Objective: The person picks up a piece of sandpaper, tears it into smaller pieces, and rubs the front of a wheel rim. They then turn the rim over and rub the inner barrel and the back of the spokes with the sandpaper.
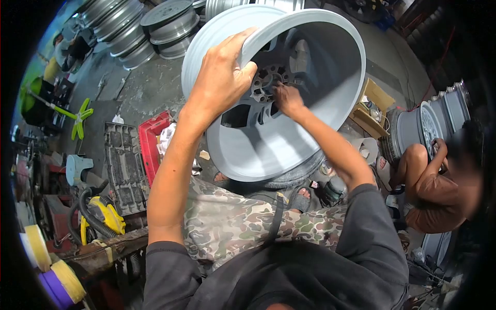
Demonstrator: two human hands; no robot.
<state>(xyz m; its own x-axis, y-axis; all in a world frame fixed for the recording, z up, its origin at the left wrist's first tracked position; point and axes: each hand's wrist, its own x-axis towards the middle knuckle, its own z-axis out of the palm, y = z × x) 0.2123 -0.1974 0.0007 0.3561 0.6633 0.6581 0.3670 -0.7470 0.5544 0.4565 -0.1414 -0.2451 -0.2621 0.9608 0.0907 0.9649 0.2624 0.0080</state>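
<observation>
A large grey car wheel rim (268,160) is tilted in front of me, its open barrel facing my body. My left hand (225,70) is closed round the rim's upper left edge, thumb on the inner side and fingers out of sight behind it. Deep inside the barrel, my right hand (288,99) is at the hub (266,82), beside its ring of bolt holes. The right fingers are curled together against the hub face; whatever they hold is too small or hidden to make out. Below the wheel rim, part of a dark tyre (292,178) shows.
Stacked rims (170,28) stand at the back left. A red crate (154,139) and black plastic panel (124,165) lie on my left. An open cardboard box (373,106) stands right of the rim. Another person (439,186) crouches at the right beside more wheels (429,121).
</observation>
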